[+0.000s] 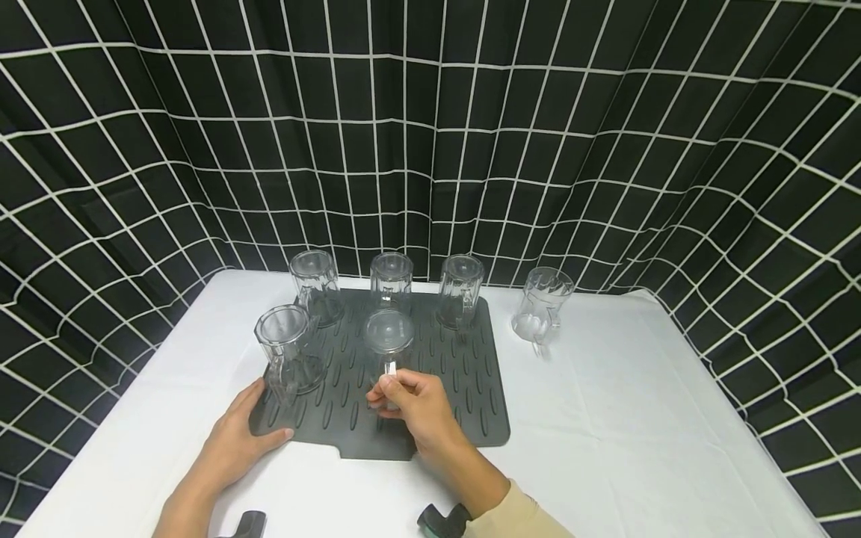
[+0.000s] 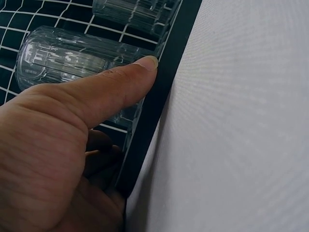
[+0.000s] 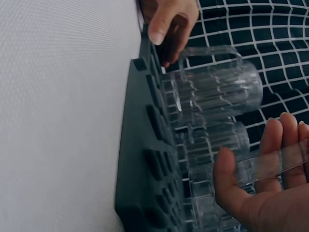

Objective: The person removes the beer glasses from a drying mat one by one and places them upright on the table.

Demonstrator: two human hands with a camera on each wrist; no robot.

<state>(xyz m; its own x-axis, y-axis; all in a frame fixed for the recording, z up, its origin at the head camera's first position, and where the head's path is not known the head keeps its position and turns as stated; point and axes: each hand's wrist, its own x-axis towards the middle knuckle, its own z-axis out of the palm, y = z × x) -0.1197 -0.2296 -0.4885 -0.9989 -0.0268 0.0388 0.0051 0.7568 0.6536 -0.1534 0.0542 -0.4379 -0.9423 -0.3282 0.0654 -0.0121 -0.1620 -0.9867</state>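
Note:
Bottom up on the dark grey ribbed mat point(image 1: 359, 444), a clear glass mug point(image 1: 389, 332) stands in the middle. My right hand point(image 1: 415, 407) pinches its handle, thumb on one side and fingers on the other; the right wrist view shows the handle point(image 3: 282, 159) between them. My left hand point(image 1: 232, 441) rests at the mat's front left corner, its thumb point(image 2: 125, 79) along the front edge and its fingers by the left side. Just beyond that hand is another upturned glass mug point(image 1: 285, 347), its handle toward the front.
Three more upturned mugs line the mat's back: left point(image 1: 316, 288), centre point(image 1: 392, 276) and right point(image 1: 461, 288). Off the mat to the right, a glass mug point(image 1: 541, 306) stands rim up on the white tablecloth point(image 1: 625, 403). A dark curtain point(image 1: 430, 149) with white grid lines surrounds the table.

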